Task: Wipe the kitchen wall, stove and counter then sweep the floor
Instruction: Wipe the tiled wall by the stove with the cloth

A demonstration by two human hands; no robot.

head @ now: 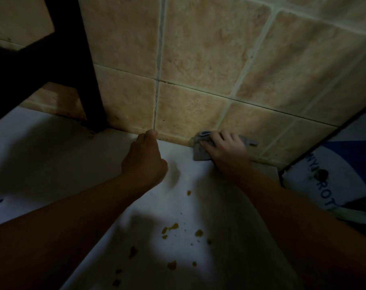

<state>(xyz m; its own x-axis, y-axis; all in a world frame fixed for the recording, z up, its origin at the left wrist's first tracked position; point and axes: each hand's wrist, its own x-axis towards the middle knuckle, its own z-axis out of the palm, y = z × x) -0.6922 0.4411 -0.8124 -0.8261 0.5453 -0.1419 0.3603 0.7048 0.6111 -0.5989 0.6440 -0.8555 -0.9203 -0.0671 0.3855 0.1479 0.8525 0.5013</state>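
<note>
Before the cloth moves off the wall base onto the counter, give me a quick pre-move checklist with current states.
1. Grey cloth under the right hand: ok, fingers press it to the bottom row of the beige tiled wall.
2. Left hand out of the wiping path: ok, it rests near the wall base, left of the cloth.
3. Yellow-brown crumbs on the white counter: not ok, not yet wiped.
4. Dark frame leg to the left: ok, apart from both hands.
5. Wall base clean: cannot tell, the lighting is dim.
6. Blue-and-white printed bag at right: ok, off the counter edge.
</note>
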